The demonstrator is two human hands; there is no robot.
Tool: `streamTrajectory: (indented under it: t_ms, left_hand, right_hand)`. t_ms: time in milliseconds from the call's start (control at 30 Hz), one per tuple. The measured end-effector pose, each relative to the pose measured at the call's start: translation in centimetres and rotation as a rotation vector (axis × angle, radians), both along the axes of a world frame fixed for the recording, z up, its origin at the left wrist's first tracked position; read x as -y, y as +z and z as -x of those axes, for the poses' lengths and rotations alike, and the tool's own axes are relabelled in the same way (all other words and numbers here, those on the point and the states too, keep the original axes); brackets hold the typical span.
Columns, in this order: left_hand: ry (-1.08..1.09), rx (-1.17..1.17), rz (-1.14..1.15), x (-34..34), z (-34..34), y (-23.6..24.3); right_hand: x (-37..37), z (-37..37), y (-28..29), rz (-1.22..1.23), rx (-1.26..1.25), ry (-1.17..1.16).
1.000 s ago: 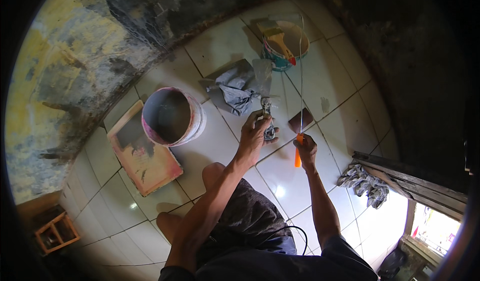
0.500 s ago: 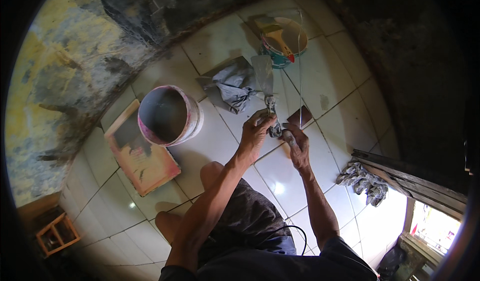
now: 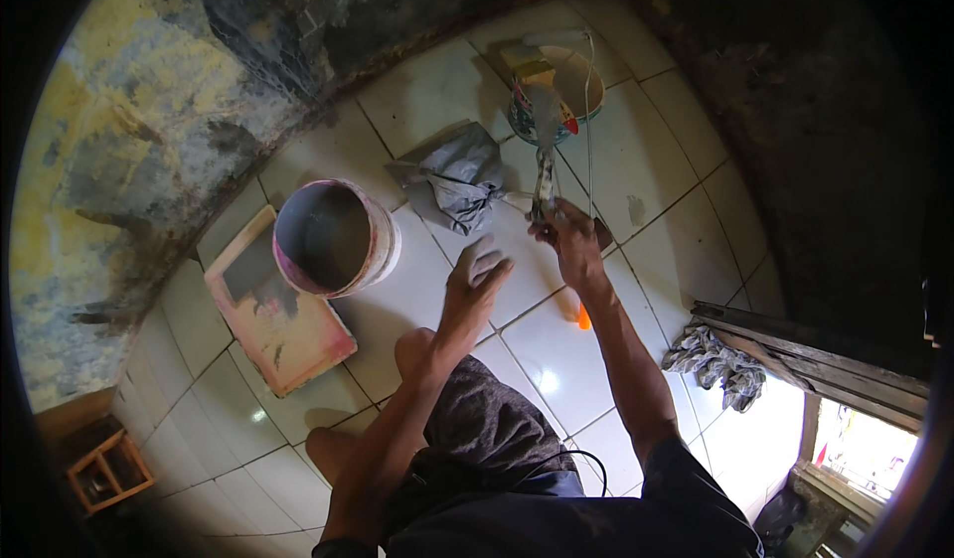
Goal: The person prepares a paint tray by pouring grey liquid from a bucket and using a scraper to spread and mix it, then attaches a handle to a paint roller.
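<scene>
My right hand [image 3: 568,235] grips the stained handle of a putty knife [image 3: 545,175], whose broad blade reaches over the front of a teal-sided bucket [image 3: 588,91]. Lower and left of it, my left hand [image 3: 479,282] is empty, its fingers loosely bent and apart. An orange handle [image 3: 583,316] lies on the floor, partly hidden by my right forearm, with a long wire rod running up past the bucket. A yellow paintbrush [image 3: 568,124] rests on that bucket. A crumpled grey bag [image 3: 462,175] lies just left of the putty knife.
At left stand a large pink-stained bucket [image 3: 326,235] and a flat pink-edged board [image 3: 263,329] on the tiled floor [image 3: 199,429]. Mottled walls [image 3: 129,210] enclose the space. A rag [image 3: 725,364] lies by wooden planks [image 3: 815,369] at right; a wooden frame [image 3: 111,467] is at lower left.
My right hand has left the orange handle, taken the putty knife and moved it forward toward the teal bucket. My left hand has let go of the knife and drawn back leftward.
</scene>
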State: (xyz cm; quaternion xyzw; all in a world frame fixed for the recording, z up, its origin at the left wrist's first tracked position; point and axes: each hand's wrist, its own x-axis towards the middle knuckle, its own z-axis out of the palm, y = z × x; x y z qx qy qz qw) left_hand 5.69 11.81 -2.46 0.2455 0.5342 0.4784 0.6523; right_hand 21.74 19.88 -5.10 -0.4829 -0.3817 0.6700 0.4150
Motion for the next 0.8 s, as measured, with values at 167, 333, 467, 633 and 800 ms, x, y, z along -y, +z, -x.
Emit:
streamTrajectory:
  t_ms: [167,333,467,633,800]
  left_hand:
    - [-0.101,-0.062,0.106,8.0,5.9,1.1]
    - [0.083,-0.076,0.333,16.2,11.3,0.5]
    - [0.295,-0.111,0.45,22.4,14.4,-2.8]
    - [0.517,-0.048,0.433,27.2,17.0,-4.5]
    - [0.708,0.13,0.455,29.4,19.7,-7.3]
  right_hand:
    - [-4.8,0.6,-0.1,0.017,0.08,-0.011]
    - [-9.3,-0.1,-1.9,0.048,0.118,0.024]
    - [-11.9,-1.1,-3.1,0.066,0.153,0.011]
    - [-11.9,-1.8,-5.0,0.182,-0.025,-0.108]
    - [-10.8,-0.4,-5.7,0.231,-0.158,-0.211]
